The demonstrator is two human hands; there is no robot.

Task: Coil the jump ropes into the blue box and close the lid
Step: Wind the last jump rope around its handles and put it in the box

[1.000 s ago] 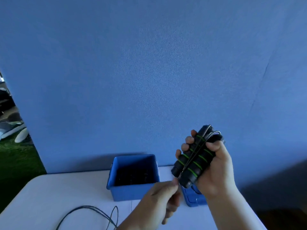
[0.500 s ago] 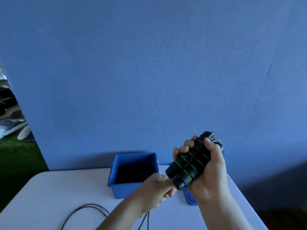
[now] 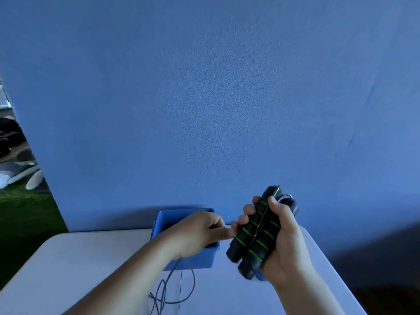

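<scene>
A plain blue backdrop (image 3: 204, 110) fills most of my feed, with a white table (image 3: 68, 269) below it and a strip of green floor (image 3: 18, 212) at 9 o'clock.

I count one open rectangular blue plastic box (image 3: 193, 260), standing on the table at about 6 o'clock, close to the backdrop. Two black foam jump-rope handles with green rings (image 3: 254, 237) sit side by side and tilted at 5 o'clock, held above the table on the box's 3 o'clock side. One thin dark cord (image 3: 169, 278) is in sight. A strand runs along the groove between the handles, and loose loops lie on the table in front of the box. A sliver of a blue plastic lid (image 3: 261, 275) shows under the handles' lower ends.

Two hands are in view. The right hand (image 3: 286, 242) is wrapped tight round both handles, thumb across the near side, fingertips showing on the far side. The left hand (image 3: 197, 233) hovers over the box at the handles' 9 o'clock with its fingers curled in. Its index finger reaches toward the handles, though I can't tell if it touches. The cord drops from beneath its palm, so it grips the cord.
</scene>
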